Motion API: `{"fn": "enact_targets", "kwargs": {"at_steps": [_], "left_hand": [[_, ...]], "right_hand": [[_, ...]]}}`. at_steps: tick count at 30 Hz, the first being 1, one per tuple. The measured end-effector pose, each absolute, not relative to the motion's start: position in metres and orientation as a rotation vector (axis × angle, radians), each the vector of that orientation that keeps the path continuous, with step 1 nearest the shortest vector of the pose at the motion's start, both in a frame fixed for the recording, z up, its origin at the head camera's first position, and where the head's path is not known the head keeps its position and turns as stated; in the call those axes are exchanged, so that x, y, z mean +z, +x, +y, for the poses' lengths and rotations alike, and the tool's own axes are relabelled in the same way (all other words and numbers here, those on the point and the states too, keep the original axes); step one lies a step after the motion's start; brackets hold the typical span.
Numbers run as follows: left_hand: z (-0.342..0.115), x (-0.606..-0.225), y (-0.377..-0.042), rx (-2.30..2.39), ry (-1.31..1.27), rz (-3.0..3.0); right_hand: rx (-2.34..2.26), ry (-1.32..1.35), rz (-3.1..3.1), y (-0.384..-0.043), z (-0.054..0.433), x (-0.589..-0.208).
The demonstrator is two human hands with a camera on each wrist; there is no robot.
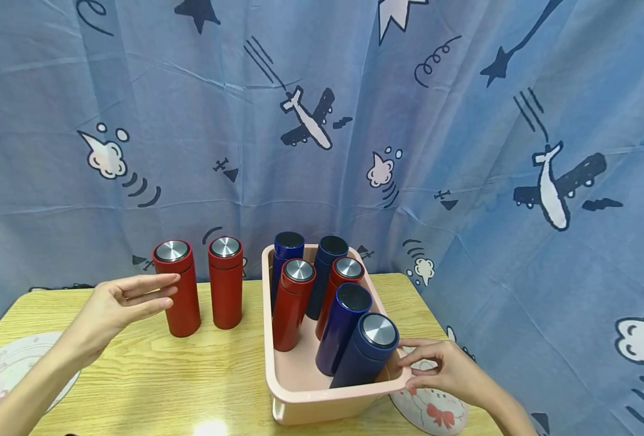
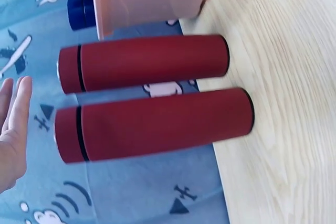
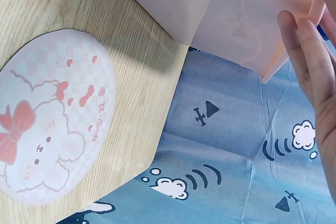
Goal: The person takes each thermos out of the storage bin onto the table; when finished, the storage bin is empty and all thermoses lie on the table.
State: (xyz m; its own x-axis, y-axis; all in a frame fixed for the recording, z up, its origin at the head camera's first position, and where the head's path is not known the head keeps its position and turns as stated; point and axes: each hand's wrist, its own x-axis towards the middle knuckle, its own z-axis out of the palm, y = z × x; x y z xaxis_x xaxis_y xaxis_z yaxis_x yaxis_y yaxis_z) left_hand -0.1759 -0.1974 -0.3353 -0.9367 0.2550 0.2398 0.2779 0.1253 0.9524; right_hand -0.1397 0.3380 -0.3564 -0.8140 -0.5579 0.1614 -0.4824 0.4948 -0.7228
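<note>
My left hand is held with fingers extended in front of a red thermos, whose body it partly covers in the head view. In the left wrist view the hand stands apart from that red thermos, with nothing between its fingers. A second red thermos stands upright beside the first. With my right hand I grip the right rim of a pink plastic bin. Inside are red thermoses, one of them a red thermos at the left, and several blue thermoses, including a tilted dark blue thermos.
The bin stands on a wooden table. A round placemat lies at the left, and another round bear placemat lies by the bin's right side. A blue patterned curtain hangs behind the table and along its right.
</note>
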Motion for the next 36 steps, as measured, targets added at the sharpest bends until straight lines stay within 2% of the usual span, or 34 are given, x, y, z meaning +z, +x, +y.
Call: {"fn": "enact_targets", "kwargs": {"at_steps": [20, 36], "left_hand": [[-0.129, -0.333, -0.188, -2.105, -0.678, -2.353], [-0.090, -0.342, -0.221, -2.121, -0.790, -2.388]], "right_hand": [[-1.235, -0.932, 2.638, -0.139, 0.338, -0.358], [-1.246, -0.931, 2.630, -0.139, 0.338, -0.357]]}}
